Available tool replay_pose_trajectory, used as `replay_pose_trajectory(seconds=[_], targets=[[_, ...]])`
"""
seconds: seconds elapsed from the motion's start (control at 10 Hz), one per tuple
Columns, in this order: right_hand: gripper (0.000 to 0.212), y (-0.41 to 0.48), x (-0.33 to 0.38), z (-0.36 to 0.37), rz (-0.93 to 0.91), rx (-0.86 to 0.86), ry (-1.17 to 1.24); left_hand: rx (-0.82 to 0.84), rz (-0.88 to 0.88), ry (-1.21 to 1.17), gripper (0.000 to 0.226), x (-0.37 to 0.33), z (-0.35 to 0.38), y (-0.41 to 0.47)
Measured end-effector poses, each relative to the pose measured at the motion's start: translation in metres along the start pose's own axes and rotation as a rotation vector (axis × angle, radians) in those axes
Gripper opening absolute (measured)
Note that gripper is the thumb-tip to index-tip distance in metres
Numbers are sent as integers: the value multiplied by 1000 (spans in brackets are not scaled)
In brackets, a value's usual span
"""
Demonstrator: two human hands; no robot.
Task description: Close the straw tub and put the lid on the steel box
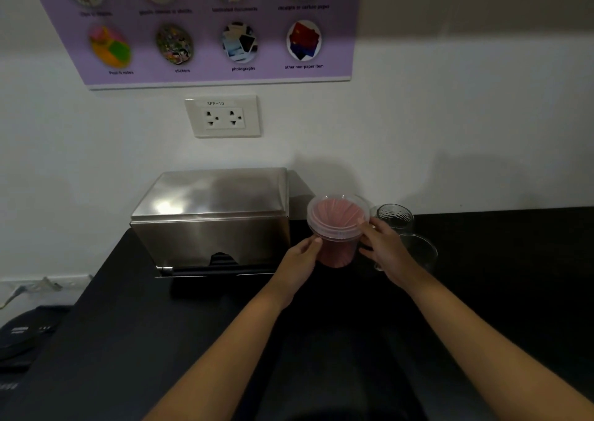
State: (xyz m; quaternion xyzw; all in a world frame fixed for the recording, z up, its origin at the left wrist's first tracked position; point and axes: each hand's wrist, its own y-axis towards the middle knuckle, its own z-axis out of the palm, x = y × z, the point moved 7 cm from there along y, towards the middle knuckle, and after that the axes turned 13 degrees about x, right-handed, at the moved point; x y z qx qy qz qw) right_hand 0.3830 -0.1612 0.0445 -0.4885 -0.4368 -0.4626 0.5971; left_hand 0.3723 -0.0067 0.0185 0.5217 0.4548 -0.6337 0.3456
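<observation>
Both hands are gripping the lidded straw tub (337,227) beside the steel box (212,218): left hand (300,261) low, right hand (384,247) at its rim.

Overall light: dim; the black counter (482,292) is rendered nearly featureless.
Brightest zone: the white wall (450,115), with a darker band across 12 to 2 o'clock.
Glare: a white highlight is seen on the lid of the steel box (209,195), toward 9 o'clock of its top.
Shadows: soft shadows are cast on the wall behind the straw tub (336,224).
Blur: the purple poster (205,28) is softened at 11 o'clock; upper captions are unreadable.
Distortion: straight edges are bowed toward the frame borders.
</observation>
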Motion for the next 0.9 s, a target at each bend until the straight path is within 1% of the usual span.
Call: replay_pose_trajectory(seconds=[0.3, 0.6, 0.7, 0.8, 0.9], targets=[[36, 2, 0, 0, 28, -13, -14, 14, -11, 43, 37, 2, 0, 0], [33, 5, -1, -2, 29, -17, -30, 16, -49, 53, 40, 6, -1, 1], [36, 4, -1, -4, 34, -33, -44, 3, -56, 44, 40, 6, 0, -3], [46, 2, -2, -9, 33, -24, -67, 40, -63, 76, 39, 9, 3, -10], [52, -9, -2, -13, 24, -17, -85, 48, -80, 121, 32, 13, 3, -22]])
